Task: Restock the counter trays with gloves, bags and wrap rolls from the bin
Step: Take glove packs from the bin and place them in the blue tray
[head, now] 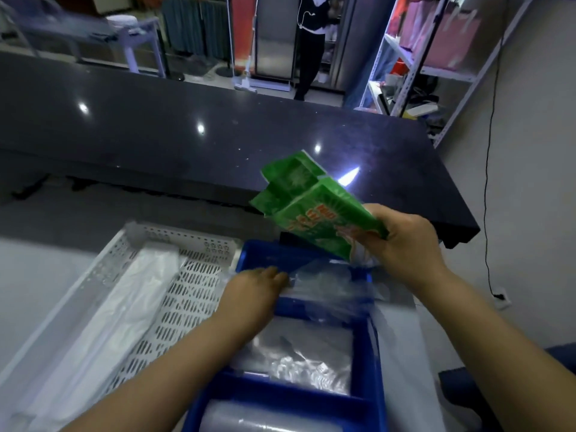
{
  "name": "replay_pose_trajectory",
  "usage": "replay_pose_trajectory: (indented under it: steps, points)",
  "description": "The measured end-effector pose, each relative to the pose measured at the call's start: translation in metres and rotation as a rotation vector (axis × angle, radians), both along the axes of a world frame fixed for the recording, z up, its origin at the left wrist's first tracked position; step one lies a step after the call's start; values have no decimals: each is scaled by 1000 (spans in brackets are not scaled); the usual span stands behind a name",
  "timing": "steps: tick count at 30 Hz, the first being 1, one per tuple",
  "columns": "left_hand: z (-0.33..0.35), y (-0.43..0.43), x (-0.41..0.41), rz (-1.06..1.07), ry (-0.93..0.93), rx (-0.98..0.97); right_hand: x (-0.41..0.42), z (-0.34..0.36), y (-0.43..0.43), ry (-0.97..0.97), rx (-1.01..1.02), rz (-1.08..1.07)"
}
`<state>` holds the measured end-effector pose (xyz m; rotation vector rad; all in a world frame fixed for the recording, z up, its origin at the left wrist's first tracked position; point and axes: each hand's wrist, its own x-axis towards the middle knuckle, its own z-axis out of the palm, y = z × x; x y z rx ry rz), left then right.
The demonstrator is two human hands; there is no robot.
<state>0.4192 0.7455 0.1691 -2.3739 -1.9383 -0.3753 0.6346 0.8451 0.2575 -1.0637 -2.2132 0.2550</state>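
My right hand grips a green printed packet, tilted above the far end of a blue divided tray. Clear plastic gloves trail from the packet's lower end into the tray's far compartment. My left hand rests on that clear plastic, fingers closed on its edge. The middle compartment holds folded clear bags. A wrap roll lies in the near compartment. Left of the blue tray, a white perforated tray holds white plastic sheets.
A dark glossy counter runs across beyond the trays. A metal shelf rack with boxes stands at the far right, beside a wall with a hanging cable. A person stands in the background by a steel cabinet.
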Motion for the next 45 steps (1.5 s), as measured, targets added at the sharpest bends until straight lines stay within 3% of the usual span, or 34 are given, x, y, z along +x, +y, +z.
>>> replay_pose_trajectory:
  steps: [7, 12, 28, 31, 34, 37, 45]
  points:
    - [-33, 63, 3, 54, 118, -503, 29, 3, -2, 197, -72, -57]
    - [-43, 73, 4, 161, -37, -647, 42, -4, -4, 208, -93, -89]
    - [-43, 68, 8, 203, -20, -575, 33, -15, -11, 153, -86, -142]
    - [-39, 63, 5, 210, 102, -461, 31, -16, -12, 121, -91, -153]
    - [-32, 52, 5, 94, 151, -195, 29, -17, -13, 102, -89, -171]
    - [-17, 37, 5, 39, 93, -186, 27, -14, -14, 82, -77, -150]
    - [3, -34, 1, -145, 171, -13, -3, -4, -12, -69, -35, -34]
